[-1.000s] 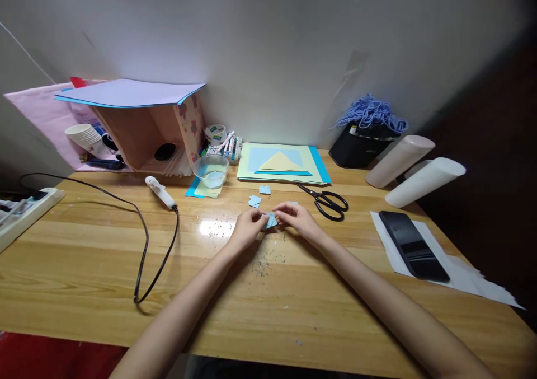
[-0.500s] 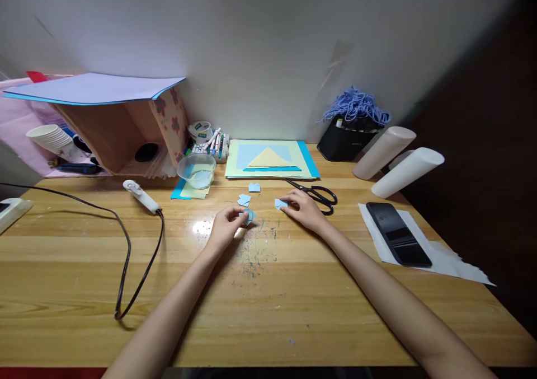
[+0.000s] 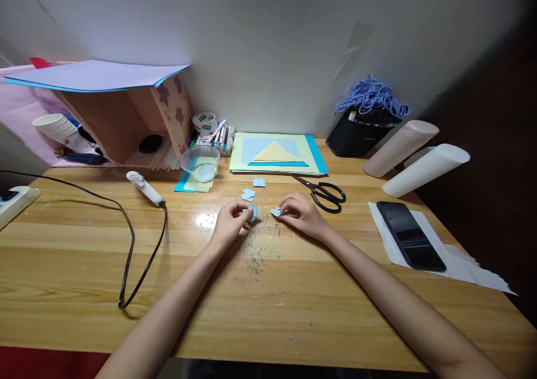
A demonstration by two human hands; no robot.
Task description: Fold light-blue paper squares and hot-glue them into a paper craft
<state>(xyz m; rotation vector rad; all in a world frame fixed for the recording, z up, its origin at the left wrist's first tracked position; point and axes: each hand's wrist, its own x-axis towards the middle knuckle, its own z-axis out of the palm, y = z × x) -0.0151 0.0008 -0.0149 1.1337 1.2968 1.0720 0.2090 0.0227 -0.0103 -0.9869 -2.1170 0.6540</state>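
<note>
My left hand pinches a small light-blue folded paper piece between thumb and fingers, just above the table. Opposite it, my right hand grips another light-blue folded paper piece by its right side. A narrow gap separates the two pieces. Beyond my left hand lie two more blue paper pieces, one nearer and one farther. Black-handled scissors rest behind my right hand. My fingers cover part of each held piece.
Stacked coloured paper lies at the back, with a clear plastic bowl to its left. A white glue gun trails a black cord at left. A phone rests on white paper at right, near two upright rolls.
My right hand has brought its paper piece nearer and closer to the left hand's piece. My left hand keeps its hold. The whole view has shifted slightly.
</note>
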